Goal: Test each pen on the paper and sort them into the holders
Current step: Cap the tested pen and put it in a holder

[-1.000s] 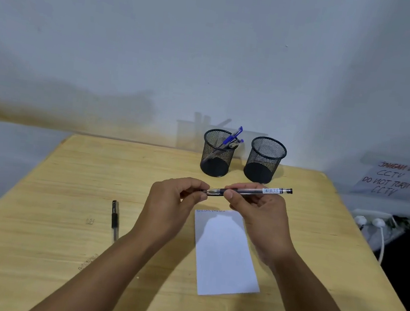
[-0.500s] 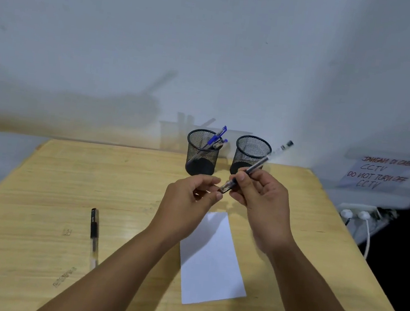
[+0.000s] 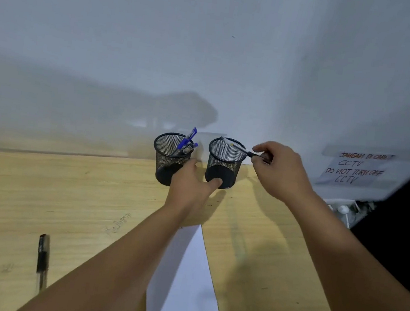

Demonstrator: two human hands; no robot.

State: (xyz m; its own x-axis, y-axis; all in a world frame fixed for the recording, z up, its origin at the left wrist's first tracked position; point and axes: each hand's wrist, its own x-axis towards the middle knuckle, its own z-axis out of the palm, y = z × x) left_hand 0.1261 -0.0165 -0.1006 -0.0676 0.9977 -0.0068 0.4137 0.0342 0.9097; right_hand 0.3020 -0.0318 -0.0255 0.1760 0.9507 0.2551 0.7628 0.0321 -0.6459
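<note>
Two black mesh holders stand at the table's far edge. The left holder (image 3: 167, 158) has several blue pens (image 3: 186, 141) in it. Over the rim of the right holder (image 3: 224, 166), my right hand (image 3: 278, 170) pinches a clear pen (image 3: 237, 147) that lies almost level, its far end inside the rim. My left hand (image 3: 194, 183) reaches between the two holders, thumb against the base of the right one, fingers hidden behind it. A white paper (image 3: 186, 286) lies in front, partly under my left forearm. A black pen (image 3: 42, 260) lies on the table at the left.
The wooden table (image 3: 76, 204) meets a white wall behind the holders. A taped notice reading "DO NOT TURN OFF CCTV" (image 3: 356, 168) hangs at the right, with white plugs (image 3: 343, 211) below it beside the table's right edge.
Both hands moved forward from above the paper to the holders. My right hand carried the clear pen over the right holder; my left hand let go of the pen and reached the holder's base.
</note>
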